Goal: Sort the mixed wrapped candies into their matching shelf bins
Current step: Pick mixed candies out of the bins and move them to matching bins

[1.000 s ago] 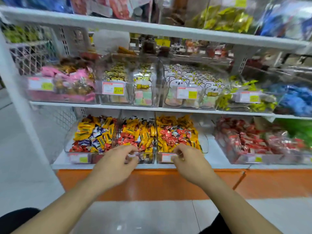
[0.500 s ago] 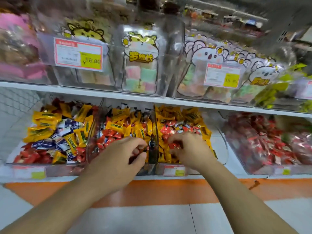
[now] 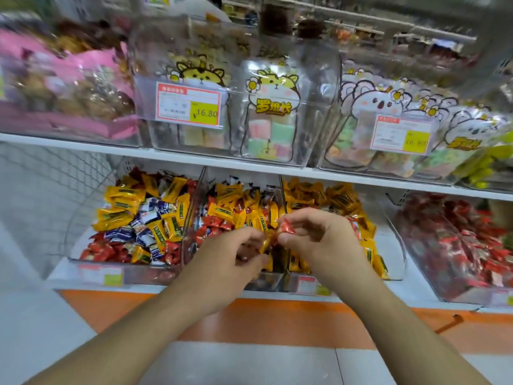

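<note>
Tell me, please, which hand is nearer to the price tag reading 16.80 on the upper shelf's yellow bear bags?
Left. The left hand is over the middle bin, almost straight below that price tag. The right hand, pinching a red candy, is further to the right.

Right hand (image 3: 322,240) is pinching a red wrapped candy (image 3: 287,227) above the middle bin (image 3: 266,282); left hand (image 3: 230,259) is curling around a yellow wrapped candy (image 3: 265,243) just beside it, fingers blurred. Both hands are hovering over mixed yellow and red candies, with the left bin (image 3: 125,269) also holding blue-and-white ones. Price tag (image 3: 188,104) is showing 16.80 on the upper shelf (image 3: 83,147).
</note>
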